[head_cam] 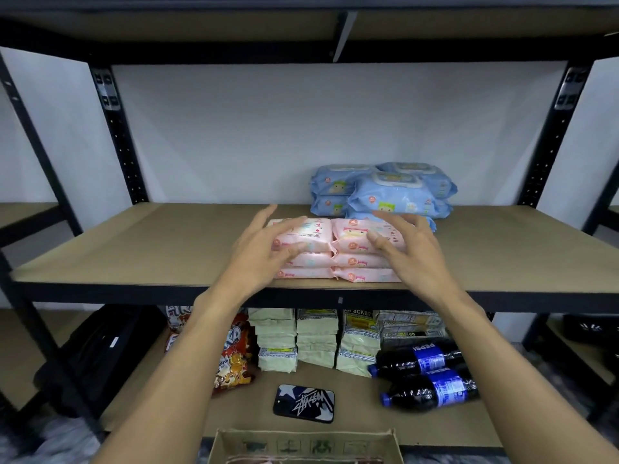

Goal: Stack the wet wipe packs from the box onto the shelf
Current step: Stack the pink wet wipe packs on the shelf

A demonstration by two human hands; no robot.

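Two side-by-side stacks of pink wet wipe packs stand at the front of the brown shelf board. Behind them, to the right, lie stacked blue wet wipe packs. My left hand hovers at the left pink stack with its fingers spread and relaxed, its thumb near the top pack. My right hand is over the right pink stack, fingers spread, holding nothing. The cardboard box sits at the bottom edge of the view, its contents mostly hidden.
The lower shelf holds snack bags, stacked pale green packets, two dark cola bottles and a phone. A black bag lies at the lower left. Black metal uprights frame the shelf on both sides.
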